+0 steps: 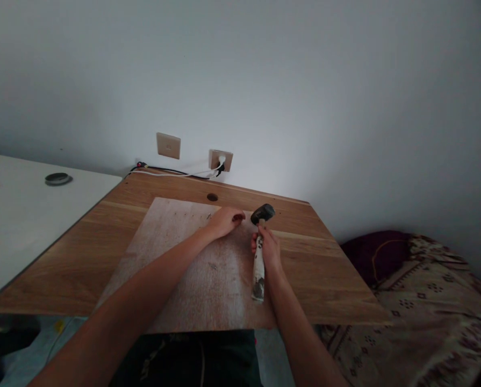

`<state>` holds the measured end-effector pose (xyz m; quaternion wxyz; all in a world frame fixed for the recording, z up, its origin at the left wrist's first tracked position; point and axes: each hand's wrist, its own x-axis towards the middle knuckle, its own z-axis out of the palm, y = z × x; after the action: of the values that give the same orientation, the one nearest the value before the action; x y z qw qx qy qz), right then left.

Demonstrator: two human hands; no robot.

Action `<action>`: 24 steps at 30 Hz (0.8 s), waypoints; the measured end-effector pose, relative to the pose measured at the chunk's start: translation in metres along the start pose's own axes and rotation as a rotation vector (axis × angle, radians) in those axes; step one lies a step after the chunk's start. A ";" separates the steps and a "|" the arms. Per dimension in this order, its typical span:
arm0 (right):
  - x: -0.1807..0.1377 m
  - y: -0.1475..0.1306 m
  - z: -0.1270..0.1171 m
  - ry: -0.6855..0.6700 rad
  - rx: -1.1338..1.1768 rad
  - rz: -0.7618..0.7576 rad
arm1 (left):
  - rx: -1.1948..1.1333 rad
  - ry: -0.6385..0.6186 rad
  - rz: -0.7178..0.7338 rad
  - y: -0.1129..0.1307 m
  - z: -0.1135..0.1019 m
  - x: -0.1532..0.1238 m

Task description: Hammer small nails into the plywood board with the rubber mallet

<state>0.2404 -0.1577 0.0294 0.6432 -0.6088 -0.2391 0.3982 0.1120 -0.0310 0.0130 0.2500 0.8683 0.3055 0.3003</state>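
Currently, your right hand (270,248) carries a dark-headed hammer with a worn off-white handle (258,263). Its fingers are clamped around the handle just below the head; the butt end points toward you. The head is near the far right corner of a flat, pale reddish wooden board (224,295), which lies on a brown wood-grain surface (324,274). Contact between head and board cannot be confirmed from this view.

Your left hand (226,221) is over the far part of the board, to the left of the hammer and apart from it. Its fingers are curled; whether they pinch a small item cannot be told. Just left of that hand, a thin, shiny, nail-like metal piece (209,216) is at the board.

Step in hand: this appears to be positioning at the far edge, with no blow evident. Next move: a strike would call for a visible target, a level hammer face, and the left fingers clear of the head's path. Confirm that the board lies steady first.
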 end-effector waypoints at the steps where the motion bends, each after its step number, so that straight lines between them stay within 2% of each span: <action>1: 0.000 0.002 -0.001 -0.005 -0.003 0.002 | -0.003 0.005 0.008 0.000 0.000 0.000; 12: -0.004 0.004 -0.001 -0.048 -0.016 0.018 | -0.027 0.002 -0.005 -0.004 0.003 0.000; 24: -0.011 -0.001 0.001 -0.135 0.004 -0.061 | -0.056 -0.001 -0.004 -0.003 0.002 0.000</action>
<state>0.2342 -0.1659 0.0328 0.6385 -0.5718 -0.2998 0.4189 0.1123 -0.0292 0.0104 0.2751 0.8606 0.2983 0.3078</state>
